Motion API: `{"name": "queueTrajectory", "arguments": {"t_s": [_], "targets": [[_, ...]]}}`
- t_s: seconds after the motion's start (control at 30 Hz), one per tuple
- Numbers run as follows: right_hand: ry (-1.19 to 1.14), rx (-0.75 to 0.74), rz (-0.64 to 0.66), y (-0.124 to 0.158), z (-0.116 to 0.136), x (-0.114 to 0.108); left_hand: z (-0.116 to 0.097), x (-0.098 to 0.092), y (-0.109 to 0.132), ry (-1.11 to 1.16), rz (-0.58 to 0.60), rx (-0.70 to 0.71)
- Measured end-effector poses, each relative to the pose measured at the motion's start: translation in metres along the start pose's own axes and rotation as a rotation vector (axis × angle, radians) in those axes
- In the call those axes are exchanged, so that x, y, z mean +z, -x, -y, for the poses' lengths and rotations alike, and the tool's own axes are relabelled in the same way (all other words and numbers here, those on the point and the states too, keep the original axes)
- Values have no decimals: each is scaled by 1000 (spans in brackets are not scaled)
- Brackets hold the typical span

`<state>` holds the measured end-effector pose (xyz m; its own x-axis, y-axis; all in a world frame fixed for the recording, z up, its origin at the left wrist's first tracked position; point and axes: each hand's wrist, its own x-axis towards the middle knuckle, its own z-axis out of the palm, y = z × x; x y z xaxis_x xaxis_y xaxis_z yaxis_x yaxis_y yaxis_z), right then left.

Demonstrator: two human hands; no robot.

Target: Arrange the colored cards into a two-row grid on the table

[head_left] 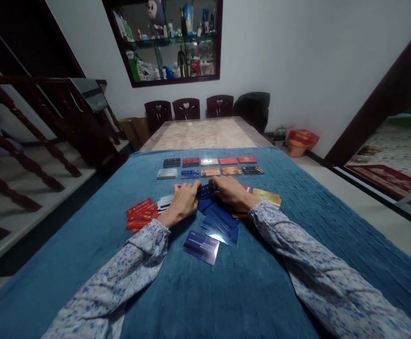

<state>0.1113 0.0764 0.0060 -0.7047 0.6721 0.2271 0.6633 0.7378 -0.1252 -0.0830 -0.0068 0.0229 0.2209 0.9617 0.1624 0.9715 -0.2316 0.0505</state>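
Note:
A dark blue card is held between my two hands over the cloth; whether it is one card or a small stack I cannot tell. My left hand grips its left end with bent fingers. At the right end, my right hand has its fingers closed on the same card. Below them spreads a loose pile of blue cards, and a single blue card lies nearer to me. White cards show beside my left hand, with red cards farther left. Gold cards lie right of my right hand, partly hidden.
Two rows of card stacks, among them a red stack and a black stack, stand beyond my hands. A blue cloth covers the near part of the table. Dark chairs stand at the far end.

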Motion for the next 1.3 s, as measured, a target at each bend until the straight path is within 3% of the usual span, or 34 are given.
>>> {"name": "queueTrajectory", "arguments": {"t_s": [0.37,0.7,1.07,1.3], "targets": [[-2,-108,-50,4,-7,4,4,5,-3,63,-27,-21],[90,-60,-91,4,5,-3,9,7,-6,85,-100,-11],[78,-104,-109,4,-5,-5,19,5,-8,69,-84,39],[66,-92,-117,0,-12,5,25,4,-9,135,-34,61]]}}
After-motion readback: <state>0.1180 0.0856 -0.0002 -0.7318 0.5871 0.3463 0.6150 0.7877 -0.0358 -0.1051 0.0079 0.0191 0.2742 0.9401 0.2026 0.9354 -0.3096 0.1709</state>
